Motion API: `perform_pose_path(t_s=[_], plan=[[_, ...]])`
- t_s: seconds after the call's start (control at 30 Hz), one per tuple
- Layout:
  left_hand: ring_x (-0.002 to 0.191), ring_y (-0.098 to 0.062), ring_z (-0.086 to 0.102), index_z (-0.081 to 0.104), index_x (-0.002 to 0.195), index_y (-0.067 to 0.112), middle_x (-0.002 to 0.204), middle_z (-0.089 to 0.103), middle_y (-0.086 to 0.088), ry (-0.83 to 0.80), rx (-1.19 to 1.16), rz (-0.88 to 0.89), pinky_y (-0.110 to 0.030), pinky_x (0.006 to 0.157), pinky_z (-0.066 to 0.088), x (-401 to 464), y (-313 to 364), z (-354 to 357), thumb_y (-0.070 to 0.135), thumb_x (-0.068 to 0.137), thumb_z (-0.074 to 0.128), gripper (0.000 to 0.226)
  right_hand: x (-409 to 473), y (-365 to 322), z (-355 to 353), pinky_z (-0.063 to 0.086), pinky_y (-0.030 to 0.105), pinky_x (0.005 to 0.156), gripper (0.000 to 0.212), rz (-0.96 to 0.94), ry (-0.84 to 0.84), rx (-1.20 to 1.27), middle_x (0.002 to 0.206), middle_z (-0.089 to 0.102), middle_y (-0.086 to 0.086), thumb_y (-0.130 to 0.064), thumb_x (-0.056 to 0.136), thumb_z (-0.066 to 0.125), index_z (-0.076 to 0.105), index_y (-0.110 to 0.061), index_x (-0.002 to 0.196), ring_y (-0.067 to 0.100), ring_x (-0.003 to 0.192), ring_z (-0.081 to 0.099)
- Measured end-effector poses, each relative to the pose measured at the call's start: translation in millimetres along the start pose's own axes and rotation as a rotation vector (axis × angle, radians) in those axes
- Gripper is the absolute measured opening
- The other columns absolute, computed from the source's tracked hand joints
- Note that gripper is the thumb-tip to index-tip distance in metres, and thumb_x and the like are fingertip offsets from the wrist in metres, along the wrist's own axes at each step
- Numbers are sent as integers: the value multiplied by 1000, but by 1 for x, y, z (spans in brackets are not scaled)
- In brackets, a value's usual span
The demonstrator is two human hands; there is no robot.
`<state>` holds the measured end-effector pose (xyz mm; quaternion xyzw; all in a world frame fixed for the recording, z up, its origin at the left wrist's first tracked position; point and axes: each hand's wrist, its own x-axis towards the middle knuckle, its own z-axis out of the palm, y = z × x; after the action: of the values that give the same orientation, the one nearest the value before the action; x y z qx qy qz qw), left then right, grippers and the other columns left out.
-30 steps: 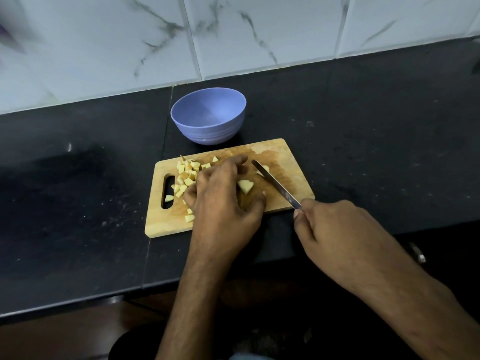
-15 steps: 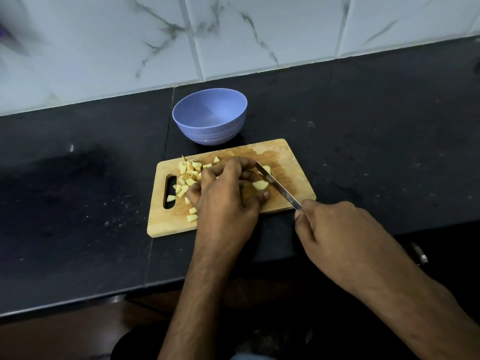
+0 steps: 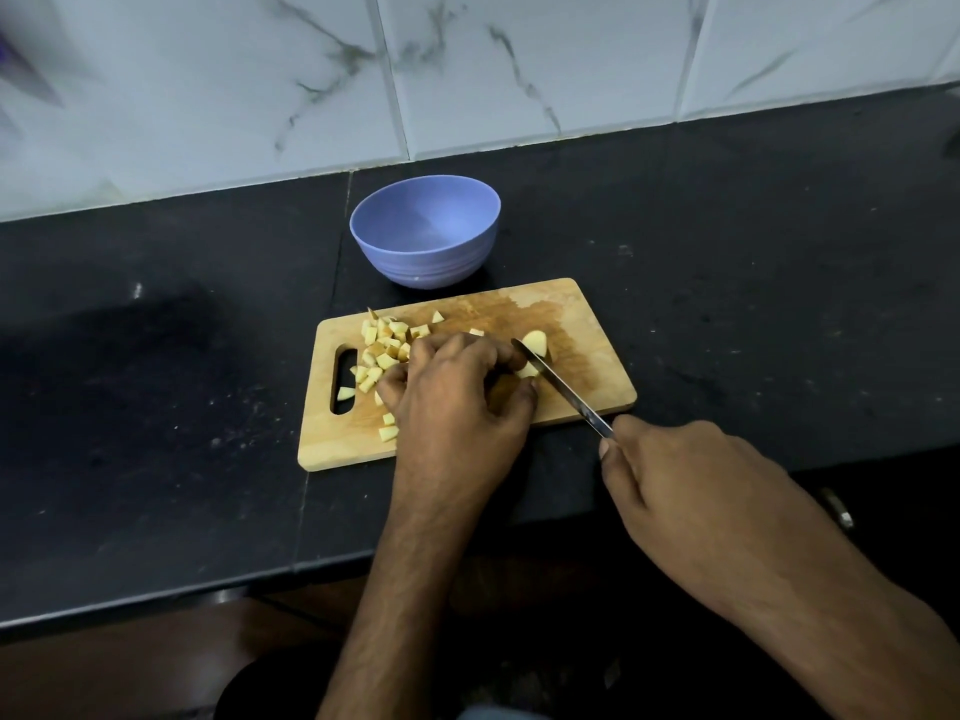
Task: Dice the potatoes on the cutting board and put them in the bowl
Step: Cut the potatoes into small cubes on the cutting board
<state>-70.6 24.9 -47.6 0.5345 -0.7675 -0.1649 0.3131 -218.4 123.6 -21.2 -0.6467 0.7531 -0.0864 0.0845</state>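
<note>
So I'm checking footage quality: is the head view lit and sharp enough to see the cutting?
Head view: dim, but the cutting board, knife and potato cubes read sharply; the top-left corner is smeared; tile lines bow from wide-angle distortion.

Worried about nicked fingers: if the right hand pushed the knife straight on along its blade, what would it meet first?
Probably the potato piece held by the left hand, whose fingertips sit right beside the knife held by the right hand; depth is unclear.
</note>
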Motion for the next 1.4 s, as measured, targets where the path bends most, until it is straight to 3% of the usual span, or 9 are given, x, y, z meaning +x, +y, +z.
perform_pose_path(t_s=[0.2,0.5,0.7,0.87,1.1,1.4], plan=[[122,0,35,69,107,38,109,60,24,14,-20,-3,-45,110,20,1,-1,1,40,88,72,19,-1,-1,-8,31,18,47,27,-1,-87,16,66,51,-7,-45,104,24,48,-34,96,5,52,49],[121,0,39,67,102,37,102,59,25,40,-67,-20,-35,105,15,1,0,1,36,85,76,19,18,-2,-13,35,22,51,37,9,-214,13,67,50,-8,-41,105,30,37,-30,71,5,56,49],[110,-4,44,59,100,37,95,57,21,63,-43,-29,-38,103,22,-1,5,2,41,81,75,25,0,-1,-12,35,19,49,31,17,-126,-46,68,51,-7,-44,104,25,39,-32,80,5,56,51],[122,-8,33,67,108,39,110,53,18,14,78,-18,-39,104,18,-3,2,1,53,86,69,26,-10,-4,-13,33,18,48,29,54,-100,-2,67,51,-8,-46,104,23,40,-33,84,4,55,50],[130,-10,27,68,105,34,117,50,16,17,77,-4,-35,102,12,-9,1,-1,40,85,69,21,-18,-7,-11,30,19,46,38,71,-37,40,63,50,-6,-49,102,22,28,-31,70,6,50,49],[124,-8,32,65,103,35,112,55,20,33,67,-25,-39,106,20,-8,0,-1,39,88,68,16,-20,-18,-4,32,19,46,28,22,-28,53,64,51,-7,-47,103,21,36,-33,84,7,50,49]])
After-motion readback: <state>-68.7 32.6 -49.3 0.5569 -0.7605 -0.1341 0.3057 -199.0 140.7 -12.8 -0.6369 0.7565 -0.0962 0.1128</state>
